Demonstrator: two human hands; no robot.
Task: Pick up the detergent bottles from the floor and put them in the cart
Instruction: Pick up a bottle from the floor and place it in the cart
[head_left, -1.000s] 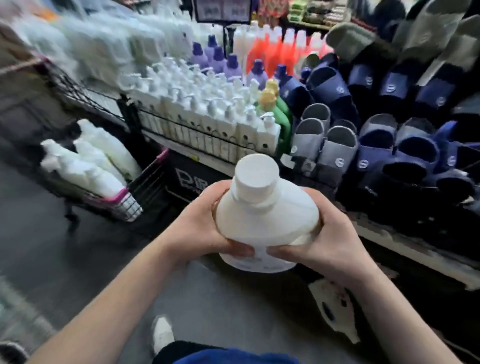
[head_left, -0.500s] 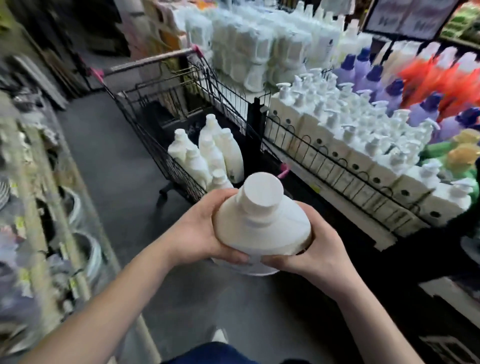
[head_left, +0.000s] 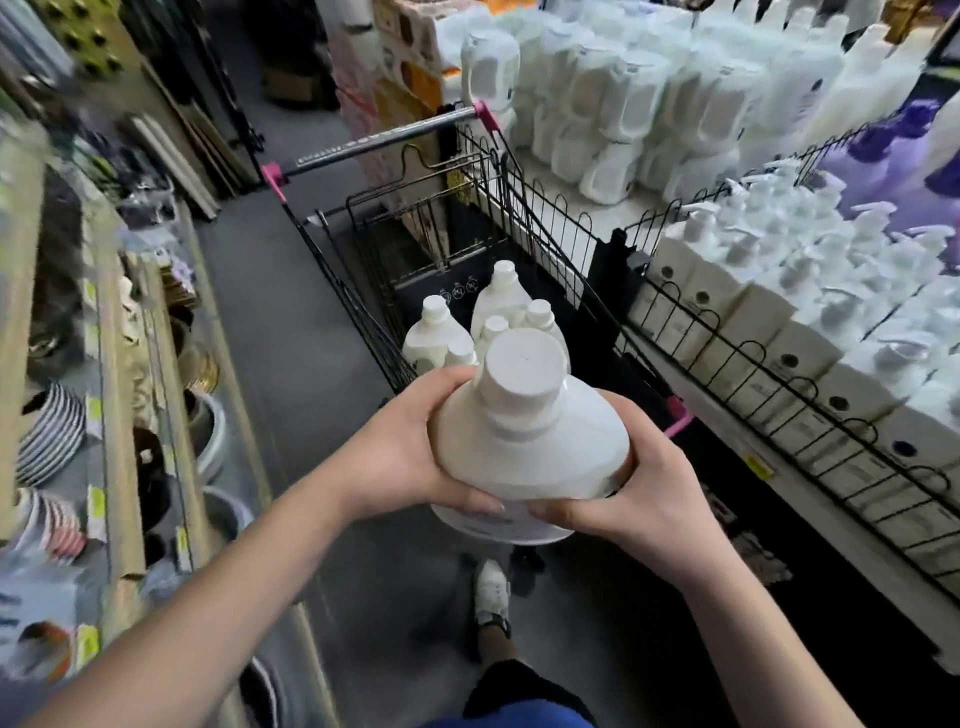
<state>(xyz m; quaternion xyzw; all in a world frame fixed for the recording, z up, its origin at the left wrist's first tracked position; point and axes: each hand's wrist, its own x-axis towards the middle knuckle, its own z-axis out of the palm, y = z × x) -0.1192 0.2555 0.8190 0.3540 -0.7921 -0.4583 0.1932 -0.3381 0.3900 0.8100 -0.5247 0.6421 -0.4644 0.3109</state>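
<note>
I hold a large white detergent bottle upright with both hands, its wide cap facing me. My left hand grips its left side and my right hand grips its right side and bottom. Just beyond it stands a black wire shopping cart with pink corners and a grey handle. Several white detergent bottles lie in the cart's basket, partly hidden behind the bottle I hold.
To the right, a shelf behind a black wire fence holds pump bottles, with big white jugs further back. Plates and bowls fill the shelves on the left. The grey aisle floor runs between, with my shoe below.
My view has turned left, from the slipper display toward the cart. The cart now lies straight ahead and closer. Both hands keep the same hold on the bottle.
</note>
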